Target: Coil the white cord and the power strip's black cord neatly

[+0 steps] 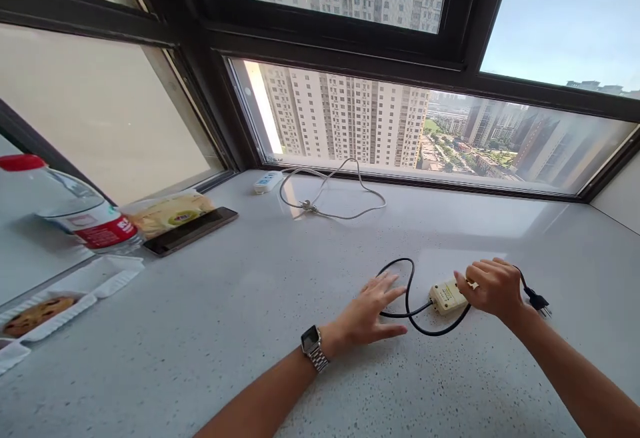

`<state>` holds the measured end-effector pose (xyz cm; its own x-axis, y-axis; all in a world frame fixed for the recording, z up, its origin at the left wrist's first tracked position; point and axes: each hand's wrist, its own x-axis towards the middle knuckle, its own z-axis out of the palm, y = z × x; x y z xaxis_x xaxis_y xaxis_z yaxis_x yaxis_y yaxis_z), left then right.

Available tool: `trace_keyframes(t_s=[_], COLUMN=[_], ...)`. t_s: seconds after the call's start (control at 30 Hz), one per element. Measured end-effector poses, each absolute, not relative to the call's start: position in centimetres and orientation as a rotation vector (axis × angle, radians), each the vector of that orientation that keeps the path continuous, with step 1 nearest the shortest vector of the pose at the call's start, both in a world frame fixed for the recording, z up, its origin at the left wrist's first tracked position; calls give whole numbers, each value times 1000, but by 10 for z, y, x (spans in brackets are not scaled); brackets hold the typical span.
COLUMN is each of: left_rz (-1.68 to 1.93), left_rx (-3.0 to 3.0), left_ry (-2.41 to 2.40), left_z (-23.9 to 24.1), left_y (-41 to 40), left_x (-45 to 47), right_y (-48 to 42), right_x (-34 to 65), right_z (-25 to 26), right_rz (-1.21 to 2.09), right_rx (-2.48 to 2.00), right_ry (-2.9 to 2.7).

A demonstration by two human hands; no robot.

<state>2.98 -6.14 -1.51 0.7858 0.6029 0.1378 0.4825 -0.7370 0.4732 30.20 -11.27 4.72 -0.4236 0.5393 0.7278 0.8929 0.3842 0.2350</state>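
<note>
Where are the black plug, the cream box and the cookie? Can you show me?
Black plug [538, 301]: head view, on its dark body.
Cream box [446, 297]: head view, on its top face.
Cookie [39, 317]: head view, on its brown top.

Free lane: speckled white stone counter [210, 318] between left hand [369, 310] and white pleated tray [114, 279], also onward to knotted grey cable [309, 207] | Left: red-capped clear plastic bottle [87, 215], flat dark phone [193, 232] block | Right: looped black cord [440, 335], cream rectangular box [445, 297] obstruct gap to right hand [494, 289] | Rear: black window frame [345, 53] bounds reach
</note>
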Motion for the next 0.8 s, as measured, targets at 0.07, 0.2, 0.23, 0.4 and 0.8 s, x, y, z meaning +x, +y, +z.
trace_keyframes(t_s=[0.07,0.2,0.23,0.4,0.8], left_rz=[336,361,369,535,671], left_rx=[2614,2660,2624,2021,589], left_ry=[735,548,490,491,552], left_z=[-19,-23,-23,-9,9], left_y=[-72,-90,-92,-76,-62], left_x=[49,97,105,90,50], right_y=[-103,-80,-77,-94,-135], right_x=[316,299,286,215,158], right_z=[69,100,103,96,21], right_rz=[-898,-806,-778,-551,-61], right_rx=[-1149,-945,-884,-365,69], right_ry=[-2136,-2394,-2460,-2814,-2672])
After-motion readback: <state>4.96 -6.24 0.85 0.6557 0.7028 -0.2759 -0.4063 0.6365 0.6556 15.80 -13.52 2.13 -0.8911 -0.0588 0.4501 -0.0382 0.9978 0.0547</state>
